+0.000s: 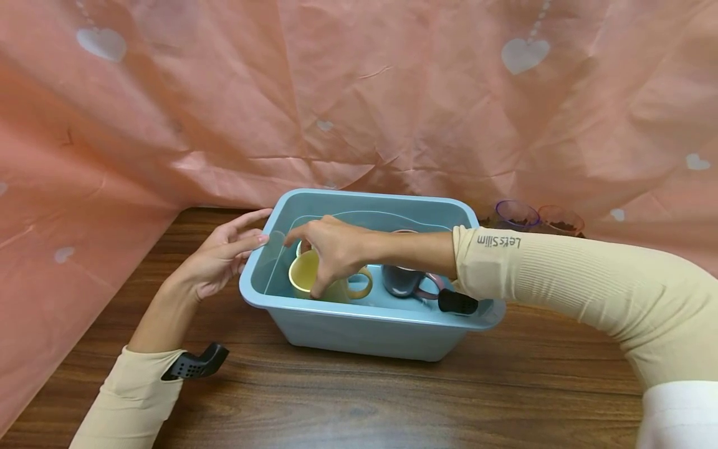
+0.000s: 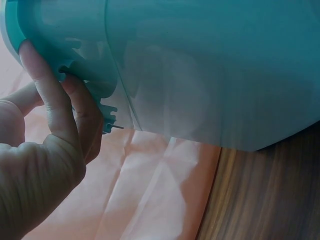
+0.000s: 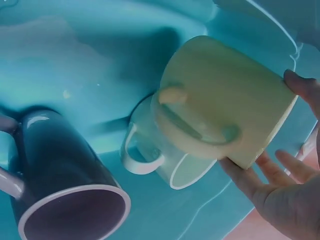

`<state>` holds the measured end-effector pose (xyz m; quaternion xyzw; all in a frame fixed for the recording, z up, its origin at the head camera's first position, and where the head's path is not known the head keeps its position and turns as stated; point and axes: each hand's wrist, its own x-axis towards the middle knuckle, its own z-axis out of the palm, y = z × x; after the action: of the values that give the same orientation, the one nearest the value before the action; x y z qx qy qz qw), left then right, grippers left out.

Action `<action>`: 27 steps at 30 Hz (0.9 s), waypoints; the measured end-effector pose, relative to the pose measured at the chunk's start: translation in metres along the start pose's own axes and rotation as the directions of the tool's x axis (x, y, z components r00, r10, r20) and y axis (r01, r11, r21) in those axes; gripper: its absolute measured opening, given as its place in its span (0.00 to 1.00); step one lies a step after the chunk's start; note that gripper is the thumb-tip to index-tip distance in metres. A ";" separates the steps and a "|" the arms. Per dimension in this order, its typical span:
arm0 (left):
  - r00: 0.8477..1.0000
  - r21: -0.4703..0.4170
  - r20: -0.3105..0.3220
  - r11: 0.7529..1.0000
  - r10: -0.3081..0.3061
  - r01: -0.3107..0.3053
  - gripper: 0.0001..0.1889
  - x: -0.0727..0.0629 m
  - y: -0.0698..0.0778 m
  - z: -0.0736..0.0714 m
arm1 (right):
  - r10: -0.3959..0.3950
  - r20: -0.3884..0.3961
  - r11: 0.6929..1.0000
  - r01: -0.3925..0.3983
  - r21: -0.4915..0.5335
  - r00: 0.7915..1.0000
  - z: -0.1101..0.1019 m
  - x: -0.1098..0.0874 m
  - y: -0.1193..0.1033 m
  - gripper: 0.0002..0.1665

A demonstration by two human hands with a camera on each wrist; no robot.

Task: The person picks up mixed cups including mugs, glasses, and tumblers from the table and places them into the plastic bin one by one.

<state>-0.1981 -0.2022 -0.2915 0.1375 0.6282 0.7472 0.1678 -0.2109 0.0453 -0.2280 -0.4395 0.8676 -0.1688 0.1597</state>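
In the head view, a light blue plastic tub (image 1: pixel 359 333) stands on the table. My left hand (image 1: pixel 221 255) holds its left end, thumb at the rim and other fingers outside below it. Inside the tub, my right hand (image 1: pixel 339 249) grips a yellow mug (image 1: pixel 303 272) around its rim, thumb on one side and fingers on the other. The right wrist view shows this yellow mug (image 3: pixel 225 90) with its handle facing the camera. Beside and partly behind it lies a pale mug (image 3: pixel 150 132). A dark grey-blue mug (image 3: pixel 55 155) with a mauve handle is nearby in the tub.
Behind the right forearm, a purple-rimmed cup (image 1: pixel 517 214) and a red-rimmed cup (image 1: pixel 561 219) stand at the back right. Pink sheeting (image 1: pixel 359 93) with white hearts hangs behind the brown wooden table (image 1: pixel 348 399).
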 end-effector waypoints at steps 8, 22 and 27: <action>1.000 0.001 0.001 1.000 0.002 -0.002 0.32 -0.001 0.000 0.000 | 0.016 0.001 1.000 -0.016 -0.025 1.000 0.004 0.000 0.000 0.50; 1.000 -0.005 -0.001 1.000 0.001 -0.001 0.32 -0.001 0.000 -0.001 | 0.022 0.053 0.997 -0.018 -0.077 0.998 0.006 0.006 -0.003 0.51; 1.000 -0.003 0.008 1.000 0.002 -0.002 0.32 -0.001 0.000 -0.002 | 0.019 0.069 0.996 -0.012 -0.090 0.997 0.009 0.009 -0.002 0.51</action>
<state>-0.1983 -0.2038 -0.2920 0.1411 0.6262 0.7478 0.1697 -0.2109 0.0356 -0.2359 -0.4452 0.8717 -0.1130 0.1711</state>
